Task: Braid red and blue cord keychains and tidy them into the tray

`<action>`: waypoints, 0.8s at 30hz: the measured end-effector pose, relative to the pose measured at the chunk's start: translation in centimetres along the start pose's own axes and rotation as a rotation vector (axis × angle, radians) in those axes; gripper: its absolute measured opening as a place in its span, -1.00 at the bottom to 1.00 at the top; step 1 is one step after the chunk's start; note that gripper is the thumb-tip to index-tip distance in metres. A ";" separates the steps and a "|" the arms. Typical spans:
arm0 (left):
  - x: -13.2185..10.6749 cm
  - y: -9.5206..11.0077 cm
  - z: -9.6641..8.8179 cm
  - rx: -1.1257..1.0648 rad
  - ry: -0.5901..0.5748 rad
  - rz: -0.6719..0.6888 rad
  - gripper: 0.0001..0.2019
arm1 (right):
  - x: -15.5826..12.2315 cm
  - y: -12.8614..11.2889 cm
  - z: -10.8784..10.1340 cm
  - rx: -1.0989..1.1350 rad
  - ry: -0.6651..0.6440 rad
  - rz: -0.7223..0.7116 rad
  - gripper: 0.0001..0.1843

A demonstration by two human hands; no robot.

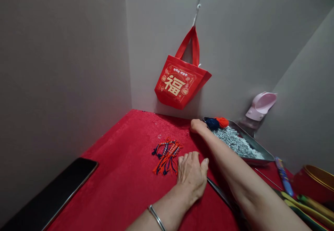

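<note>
My left hand (191,175) rests palm down on the red velvet cloth (117,178), a silver bangle (156,217) on its wrist. Its fingertips lie against a bundle of red and navy braided cords (167,156) and hold nothing. My right hand (198,126) reaches across to the rim of a metal scoop tray (257,144), its fingers curled out of sight. A navy yarn ball (212,124) and an orange yarn ball (222,122) sit just beyond that hand, in the tray's corner. Small silver metal pieces (235,142) fill the tray.
A black phone (49,192) lies at the cloth's left edge. A dark blade (219,192) lies under my right forearm. A blue pen (284,176), a red gold-rimmed tin (313,182) and a pink-capped bottle (259,107) stand right. A red bag (177,85) hangs on the grey wall (161,15).
</note>
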State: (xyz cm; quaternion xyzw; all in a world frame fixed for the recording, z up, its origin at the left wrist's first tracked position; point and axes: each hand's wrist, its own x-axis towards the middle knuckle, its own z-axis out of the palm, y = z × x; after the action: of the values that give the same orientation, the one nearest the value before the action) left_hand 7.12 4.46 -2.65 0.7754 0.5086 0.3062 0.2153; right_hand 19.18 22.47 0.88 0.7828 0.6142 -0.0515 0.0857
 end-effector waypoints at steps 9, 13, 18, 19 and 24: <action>-0.1 -0.2 0.1 0.018 0.042 0.036 -0.69 | -1.9 0.9 1.1 -0.036 0.026 -0.179 -0.73; -0.7 0.1 0.0 0.070 0.077 0.107 -0.73 | -4.7 2.1 -0.3 -0.020 0.160 -0.230 -0.76; -1.5 0.2 0.1 0.128 0.126 0.257 -0.76 | -9.3 6.8 -4.2 0.033 0.294 -0.173 -0.73; -1.6 0.2 0.2 0.143 0.130 0.295 -0.77 | -10.1 8.1 -4.7 0.053 0.293 -0.146 -0.72; -3.5 0.7 -1.2 0.211 0.072 0.394 -0.79 | -12.8 13.0 -4.5 0.141 0.218 -0.024 -0.72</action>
State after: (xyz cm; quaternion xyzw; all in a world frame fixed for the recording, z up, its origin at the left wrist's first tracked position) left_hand 5.73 0.99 -2.18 0.8666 0.3838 0.3148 0.0508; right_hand 28.60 8.17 8.63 0.7804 0.6241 -0.0104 -0.0375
